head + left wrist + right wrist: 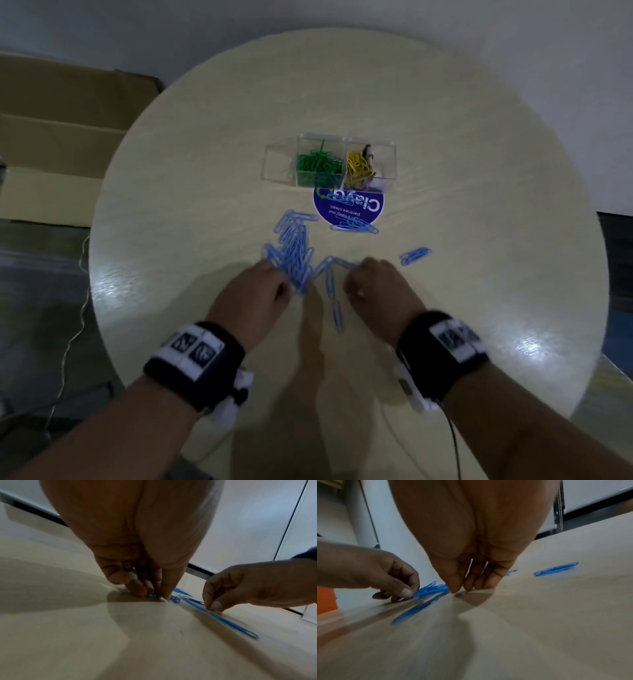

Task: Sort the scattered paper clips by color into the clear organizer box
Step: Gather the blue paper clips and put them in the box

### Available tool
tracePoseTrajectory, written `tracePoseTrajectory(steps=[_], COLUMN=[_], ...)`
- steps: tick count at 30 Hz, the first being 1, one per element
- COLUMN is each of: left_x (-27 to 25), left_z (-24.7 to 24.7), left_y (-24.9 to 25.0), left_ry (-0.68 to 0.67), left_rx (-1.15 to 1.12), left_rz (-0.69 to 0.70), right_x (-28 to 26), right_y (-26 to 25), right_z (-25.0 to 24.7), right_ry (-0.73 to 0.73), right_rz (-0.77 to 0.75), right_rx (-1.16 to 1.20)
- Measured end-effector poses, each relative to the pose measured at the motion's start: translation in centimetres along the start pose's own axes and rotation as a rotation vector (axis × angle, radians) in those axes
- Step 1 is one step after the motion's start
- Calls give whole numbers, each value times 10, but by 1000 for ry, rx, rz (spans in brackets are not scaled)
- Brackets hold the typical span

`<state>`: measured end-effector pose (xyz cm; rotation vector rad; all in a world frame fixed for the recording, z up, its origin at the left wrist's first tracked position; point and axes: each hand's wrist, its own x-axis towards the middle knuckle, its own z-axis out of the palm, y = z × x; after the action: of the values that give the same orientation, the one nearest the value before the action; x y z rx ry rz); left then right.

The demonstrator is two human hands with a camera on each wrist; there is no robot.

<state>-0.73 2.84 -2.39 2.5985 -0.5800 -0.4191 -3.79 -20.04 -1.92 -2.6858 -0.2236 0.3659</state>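
Both hands are working low in the middle: the left hand point(255, 291) is pinching the blue clip pile point(293, 250), the right hand point(371, 287) is pinching one blue clip point(346, 264). They should be lifting slowly toward the clear box point(279, 161) up above, into its empty left part.

an office or workplace common room, by the look of it. a round pale wood table point(479, 240) carries a blue sticker point(349, 209) reading "pantries clean". plain white walls point(102, 20) with a dark baseboard point(39, 513) stand behind it. flattened cardboard point(61, 137) lies on the grey floor point(34, 308) to the left, and a bead chain point(559, 507) like a blind cord hangs at the wall.
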Motion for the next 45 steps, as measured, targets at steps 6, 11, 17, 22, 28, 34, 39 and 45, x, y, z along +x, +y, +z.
tracePoseTrajectory(steps=[6,11,17,22,28,34,39,45], left_x=[28,34,49,80,100,74,61,82], left_z=[-32,-22,-7,-19,-19,-21,-29,-23], left_y=[-13,3,26,5,-8,-13,-17,9], left_ry=[199,17,33,272,107,125,172,220], left_rx=[-90,-63,-172,31,203,109,-68,-397], left_rz=[-254,-362,-203,-215,-15,-51,-261,-376], right_x=[1,3,39,69,72,49,41,57], right_y=[47,46,25,44,30,31,26,15], right_z=[-47,-30,-24,-37,-26,-19,-20,-20], right_ry=[240,54,125,160,41,140,137,86], right_rz=[336,494,354,288,224,287,418,241], right_rx=[115,76,192,39,-76,134,122,79])
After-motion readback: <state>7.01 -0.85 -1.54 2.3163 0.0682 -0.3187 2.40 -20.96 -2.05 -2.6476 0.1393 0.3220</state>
